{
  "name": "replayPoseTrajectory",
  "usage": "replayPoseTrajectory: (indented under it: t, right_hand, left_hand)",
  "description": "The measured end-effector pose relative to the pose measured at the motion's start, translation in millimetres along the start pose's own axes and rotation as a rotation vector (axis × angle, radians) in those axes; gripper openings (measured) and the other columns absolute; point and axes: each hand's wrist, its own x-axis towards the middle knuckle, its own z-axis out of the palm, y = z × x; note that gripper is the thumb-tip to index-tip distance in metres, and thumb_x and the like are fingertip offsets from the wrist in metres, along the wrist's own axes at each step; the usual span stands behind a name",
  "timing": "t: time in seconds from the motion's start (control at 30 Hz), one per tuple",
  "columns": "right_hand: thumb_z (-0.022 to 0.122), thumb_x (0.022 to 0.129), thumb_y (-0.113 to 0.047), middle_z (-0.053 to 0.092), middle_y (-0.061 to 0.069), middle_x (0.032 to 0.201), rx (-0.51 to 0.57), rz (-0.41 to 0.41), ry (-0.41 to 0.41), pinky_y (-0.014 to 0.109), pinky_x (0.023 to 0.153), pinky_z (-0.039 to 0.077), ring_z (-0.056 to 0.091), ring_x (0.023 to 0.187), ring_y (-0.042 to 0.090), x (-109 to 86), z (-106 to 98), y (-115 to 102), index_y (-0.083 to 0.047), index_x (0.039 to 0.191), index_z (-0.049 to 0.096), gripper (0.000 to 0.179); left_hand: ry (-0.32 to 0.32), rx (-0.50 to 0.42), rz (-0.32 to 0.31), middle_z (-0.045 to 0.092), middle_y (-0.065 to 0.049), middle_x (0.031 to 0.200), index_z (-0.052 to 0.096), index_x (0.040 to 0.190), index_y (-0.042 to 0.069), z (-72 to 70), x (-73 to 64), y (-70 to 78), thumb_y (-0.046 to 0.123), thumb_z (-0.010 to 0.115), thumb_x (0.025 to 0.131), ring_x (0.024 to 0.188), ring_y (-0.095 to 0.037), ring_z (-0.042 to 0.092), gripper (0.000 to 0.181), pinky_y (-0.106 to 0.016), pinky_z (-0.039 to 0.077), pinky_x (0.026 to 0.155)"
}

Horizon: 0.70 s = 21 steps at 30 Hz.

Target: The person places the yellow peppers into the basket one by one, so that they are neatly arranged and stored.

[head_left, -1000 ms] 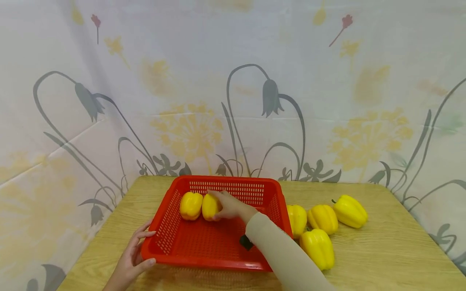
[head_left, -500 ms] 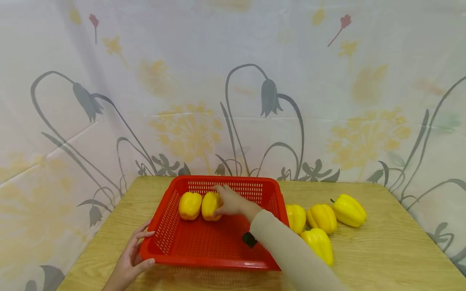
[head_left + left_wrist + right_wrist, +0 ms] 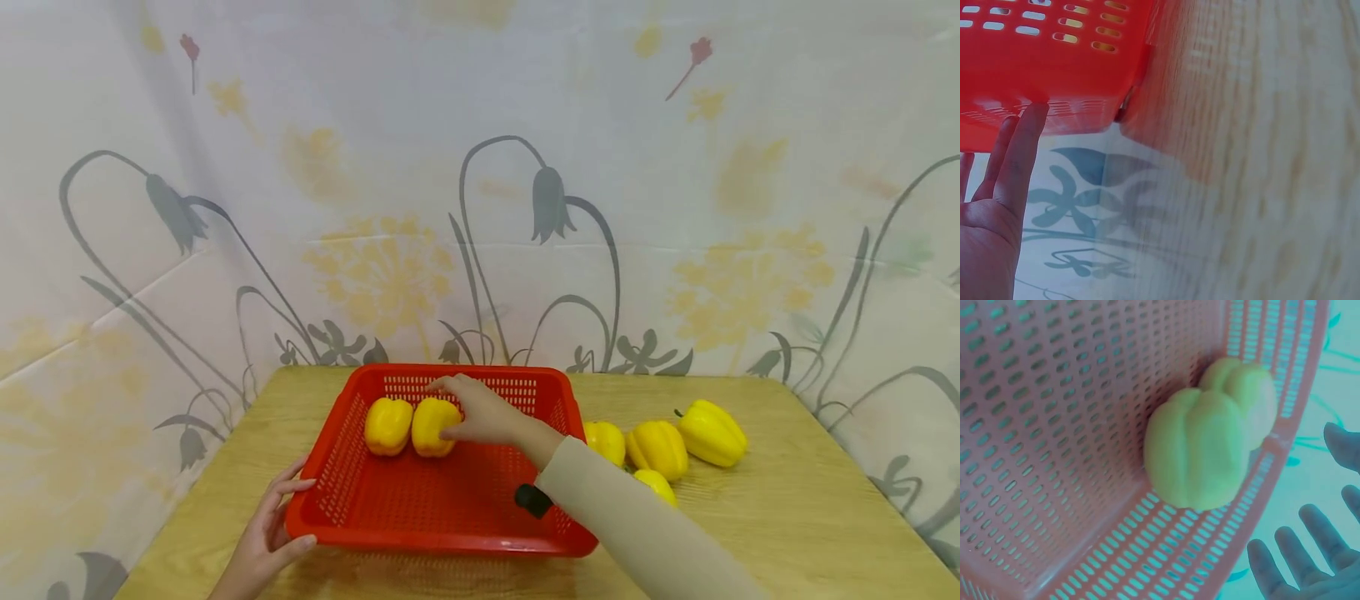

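Right hand (image 3: 483,414) spread; nearer yellow pepper (image 3: 430,429) at its nine o'clock; left hand (image 3: 260,533), straight-fingered, touches red basket (image 3: 420,540), eight-o'clock corner.

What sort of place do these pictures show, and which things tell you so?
Probably an indoor tabletop set up for a staged activity: a wood-grain table before a flower-patterned backdrop, with a red basket on it holding two yellow peppers.

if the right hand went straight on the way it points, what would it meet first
Probably the nearer pepper in the basket, though depth is unclear and the right hand might pass above.
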Motion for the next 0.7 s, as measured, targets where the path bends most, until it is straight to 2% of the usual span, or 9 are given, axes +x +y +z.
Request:
replayPoseTrajectory:
  t: [0.13,0.23,0.5,0.7]
  right_hand:
    - [0.072,0.08,-0.009,0.051,0.011,0.124,-0.001,-0.071,0.019,0.041,0.101,0.037,0.045,0.117,0.026,-13.0,-4.0,-7.9,-0.007,0.125,0.052,0.049]
    - [0.073,0.08,-0.01,0.053,0.008,0.123,-0.011,-0.091,0.037,0.039,0.101,0.037,0.045,0.116,0.024,-22.9,-7.6,-12.6,-0.009,0.123,0.054,0.048]
    - [0.073,0.08,-0.013,0.053,0.0,0.123,-0.03,-0.112,0.071,0.036,0.099,0.039,0.047,0.115,0.017,-44.7,-16.5,-16.6,-0.013,0.123,0.055,0.046]
    - [0.073,0.08,-0.013,0.054,-0.001,0.121,-0.012,-0.14,0.103,0.037,0.097,0.041,0.049,0.113,0.016,-60.6,-25.5,-20.9,-0.011,0.122,0.056,0.045]
  left_hand:
    - [0.033,0.01,-0.042,0.021,-0.003,0.146,0.033,0.126,-0.013,1.7,-1.2,1.7,-0.024,0.048,0.08,0.117,-0.01,0.048,0.049,-0.03,0.052,0.079]
    - [0.042,0.012,-0.062,0.021,-0.002,0.145,0.033,0.126,-0.012,1.8,-1.1,2.1,-0.023,0.048,0.081,0.116,-0.009,0.048,0.049,-0.031,0.053,0.079]
    - [0.011,0.001,-0.036,0.02,-0.002,0.147,0.033,0.128,-0.011,0.2,-0.5,0.7,-0.025,0.047,0.081,0.117,-0.011,0.048,0.051,-0.031,0.053,0.078]
    - [0.016,0.029,-0.057,0.021,0.0,0.147,0.034,0.128,-0.009,1.3,-1.0,1.5,-0.023,0.048,0.081,0.116,-0.009,0.049,0.05,-0.031,0.053,0.078]
